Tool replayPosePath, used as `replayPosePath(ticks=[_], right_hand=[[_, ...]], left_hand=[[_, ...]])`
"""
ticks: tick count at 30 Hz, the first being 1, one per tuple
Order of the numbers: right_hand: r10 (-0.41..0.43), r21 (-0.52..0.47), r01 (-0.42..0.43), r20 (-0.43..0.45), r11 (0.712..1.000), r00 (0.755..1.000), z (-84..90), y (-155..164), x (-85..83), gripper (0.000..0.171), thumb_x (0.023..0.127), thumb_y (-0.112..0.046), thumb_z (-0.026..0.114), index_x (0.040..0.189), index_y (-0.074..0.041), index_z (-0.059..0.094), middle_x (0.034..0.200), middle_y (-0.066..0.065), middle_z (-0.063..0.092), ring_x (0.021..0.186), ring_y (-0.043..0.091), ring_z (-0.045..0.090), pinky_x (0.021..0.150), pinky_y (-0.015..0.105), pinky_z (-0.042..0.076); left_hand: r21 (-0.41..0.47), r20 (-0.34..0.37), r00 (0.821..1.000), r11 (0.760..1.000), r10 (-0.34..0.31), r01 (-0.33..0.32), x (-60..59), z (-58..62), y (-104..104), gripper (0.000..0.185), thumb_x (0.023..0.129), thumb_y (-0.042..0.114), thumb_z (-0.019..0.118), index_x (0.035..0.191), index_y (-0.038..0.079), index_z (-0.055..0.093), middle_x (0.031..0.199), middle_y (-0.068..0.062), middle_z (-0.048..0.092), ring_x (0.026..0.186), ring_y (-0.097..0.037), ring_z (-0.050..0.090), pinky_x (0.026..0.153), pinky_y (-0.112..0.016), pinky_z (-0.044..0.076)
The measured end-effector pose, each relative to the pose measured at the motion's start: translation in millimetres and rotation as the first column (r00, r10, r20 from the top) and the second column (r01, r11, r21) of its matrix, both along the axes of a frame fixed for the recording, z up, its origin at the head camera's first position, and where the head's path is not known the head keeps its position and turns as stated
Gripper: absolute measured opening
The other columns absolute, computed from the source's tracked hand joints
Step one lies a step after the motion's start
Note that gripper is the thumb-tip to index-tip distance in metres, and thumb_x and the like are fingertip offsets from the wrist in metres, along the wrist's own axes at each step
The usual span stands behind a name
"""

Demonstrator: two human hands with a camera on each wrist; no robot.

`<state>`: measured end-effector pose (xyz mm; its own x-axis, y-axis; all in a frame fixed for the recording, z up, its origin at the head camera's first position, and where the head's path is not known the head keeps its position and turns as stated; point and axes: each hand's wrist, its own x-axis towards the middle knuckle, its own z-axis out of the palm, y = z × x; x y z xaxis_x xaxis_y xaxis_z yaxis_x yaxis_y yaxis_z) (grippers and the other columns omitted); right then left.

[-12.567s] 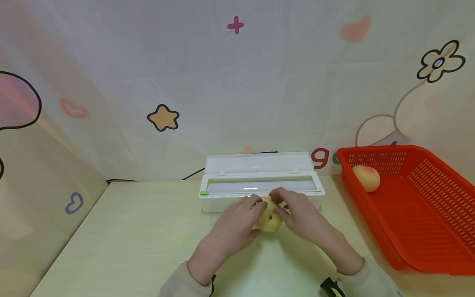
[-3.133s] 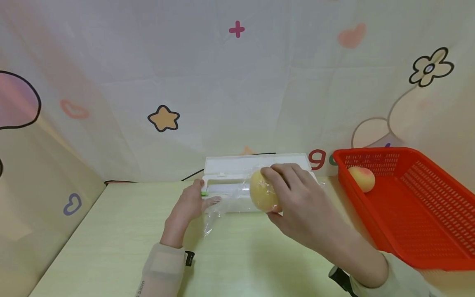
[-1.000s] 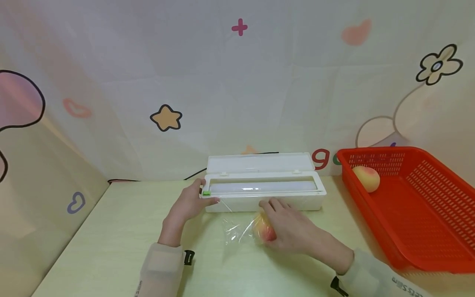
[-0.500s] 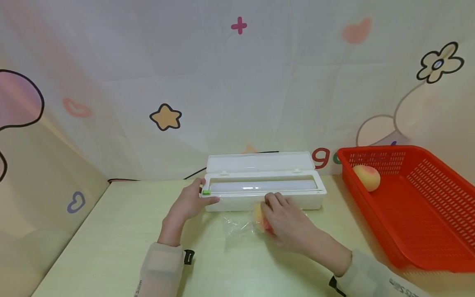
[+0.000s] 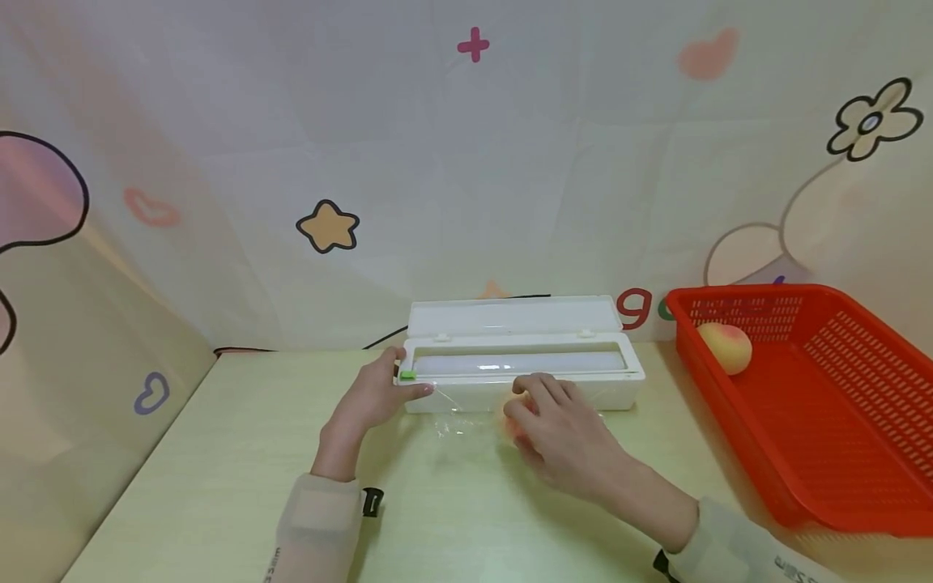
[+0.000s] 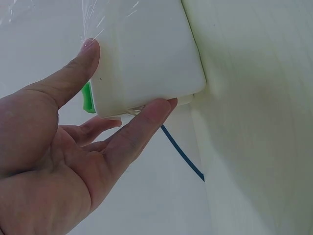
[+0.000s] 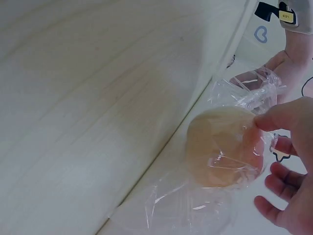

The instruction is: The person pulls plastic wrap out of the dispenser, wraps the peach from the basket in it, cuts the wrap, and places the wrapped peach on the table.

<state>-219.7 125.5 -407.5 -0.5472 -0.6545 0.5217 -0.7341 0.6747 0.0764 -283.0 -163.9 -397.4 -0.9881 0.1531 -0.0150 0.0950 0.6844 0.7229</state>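
Note:
A white cling film dispenser [image 5: 521, 393] stands with its lid raised and a film roll inside. At its left end my left hand [image 5: 370, 393] grips the box, thumb on the front, fingers around the end, as the left wrist view shows beside the green cutter tab [image 6: 88, 99]. Low in front of the box is a peach [image 7: 222, 147] wrapped in clear film, mostly hidden in the head view by my right hand [image 5: 564, 433]. In the right wrist view the thumb presses its side and the other fingers curl near the film. Loose cling film [image 5: 455, 425] stretches left from the peach.
A red plastic basket [image 5: 802, 494] stands on the right of the table [image 5: 240, 478], with another peach [image 5: 726, 348] against its left wall. A patterned cloth backdrop [image 5: 466, 178] rises behind the dispenser.
Both hands were on the peach at first; later my left hand took the dispenser's end while my right raised the peach with film. The peach has since come down and shifted slightly towards the box.

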Motion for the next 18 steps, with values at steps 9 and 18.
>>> replayPosePath(ticks=[9,18], right_hand=[[0.109,0.000,-0.111,-0.196,0.994,0.975,-1.5,0.1,0.2,0.010,0.088,-0.004,0.071,0.098,-0.007,0.071,0.098,0.006,0.060,0.092,0.026,0.059,0.075,0.039,0.049],[0.052,0.150,-0.012,-0.268,0.989,0.962,0.2,-0.8,9.2,0.054,0.076,-0.032,0.091,0.114,0.000,0.071,0.109,0.013,0.062,0.104,0.030,0.060,0.088,0.040,0.052]], left_hand=[[0.001,-0.020,1.000,1.000,-0.010,0.010,-0.5,0.2,-0.8,0.065,0.093,0.023,0.079,0.141,-0.003,0.044,0.111,-0.017,0.062,0.088,-0.026,0.058,0.075,-0.038,0.049],[-0.001,-0.028,0.999,1.000,-0.021,0.021,-0.6,0.4,-1.1,0.063,0.093,0.022,0.079,0.139,-0.004,0.044,0.109,-0.017,0.062,0.086,-0.025,0.057,0.073,-0.035,0.048]])
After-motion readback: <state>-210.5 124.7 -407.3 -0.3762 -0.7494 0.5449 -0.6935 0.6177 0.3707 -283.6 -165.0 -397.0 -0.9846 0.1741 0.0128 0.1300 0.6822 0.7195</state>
